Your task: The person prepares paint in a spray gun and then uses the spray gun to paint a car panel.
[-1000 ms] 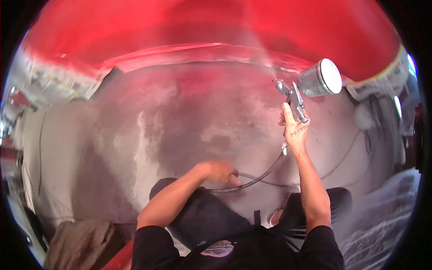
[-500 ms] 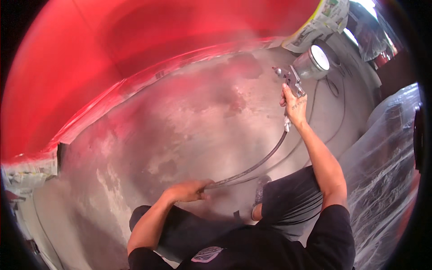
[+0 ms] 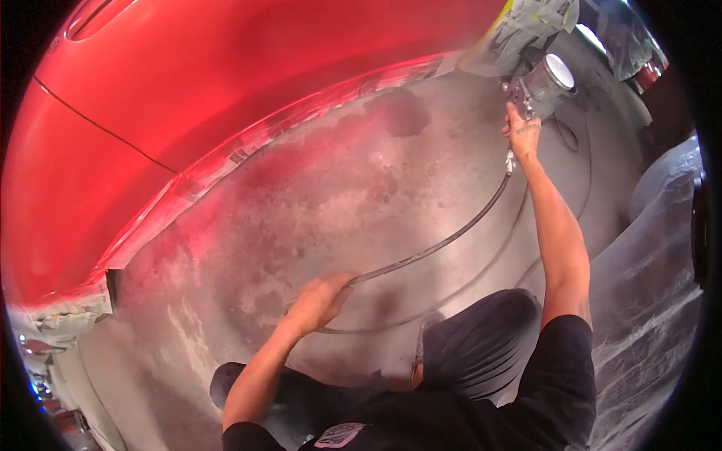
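Observation:
My right hand (image 3: 523,134) is wrapped round the handle of a metal spray gun (image 3: 519,99) with a silvery paint cup (image 3: 543,86) on top, capped in white. From the base of the handle an air hose (image 3: 444,242) curves down and left to my left hand (image 3: 320,299), whose fingers close round it. Beyond both hands curves the glossy red car body panel (image 3: 286,68). The gun is held at the panel's right end, close to the newspaper masking there.
Newspaper masking (image 3: 523,34) covers the upper right, and a masked strip (image 3: 244,150) follows the panel's lower edge. Clear plastic sheeting (image 3: 647,301) drapes something on the right. The hose loops across the grey floor (image 3: 226,278), which carries red overspray.
My right hand has carried the spray gun farther up and right. My left hand has risen slightly with the hose. The mist in front of the panel has thinned.

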### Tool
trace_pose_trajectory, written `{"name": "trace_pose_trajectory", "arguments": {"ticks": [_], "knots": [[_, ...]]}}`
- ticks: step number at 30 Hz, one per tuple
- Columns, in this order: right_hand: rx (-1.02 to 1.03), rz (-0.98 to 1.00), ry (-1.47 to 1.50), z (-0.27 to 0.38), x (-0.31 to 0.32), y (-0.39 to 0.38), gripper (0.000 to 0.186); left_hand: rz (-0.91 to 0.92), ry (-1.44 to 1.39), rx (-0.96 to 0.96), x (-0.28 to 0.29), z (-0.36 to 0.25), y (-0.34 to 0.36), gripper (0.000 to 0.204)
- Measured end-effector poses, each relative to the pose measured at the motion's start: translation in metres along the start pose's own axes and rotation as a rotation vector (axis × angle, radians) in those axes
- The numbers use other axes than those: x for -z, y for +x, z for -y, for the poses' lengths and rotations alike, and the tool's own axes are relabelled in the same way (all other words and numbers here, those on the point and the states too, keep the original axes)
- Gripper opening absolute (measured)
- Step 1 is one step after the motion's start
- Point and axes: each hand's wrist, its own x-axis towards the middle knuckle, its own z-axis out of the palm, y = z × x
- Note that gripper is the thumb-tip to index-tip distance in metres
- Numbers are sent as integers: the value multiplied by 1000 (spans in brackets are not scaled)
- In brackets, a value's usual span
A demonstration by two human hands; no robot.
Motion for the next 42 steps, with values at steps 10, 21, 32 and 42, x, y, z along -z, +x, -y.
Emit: {"name": "trace_pose_trajectory", "arguments": {"ticks": [10, 21, 32, 42], "knots": [[135, -187, 133, 5, 6, 41, 48, -92, -32, -95, -10, -4, -2, 38], [148, 247, 184, 142, 8, -155, 37, 194, 255, 62, 24, 50, -96, 24], [191, 617, 193, 263, -45, -412, 27, 334, 186, 255, 18, 136, -241, 48], [326, 798, 310, 367, -163, -578, 19, 121, -179, 180, 88, 143, -328, 52]]}}
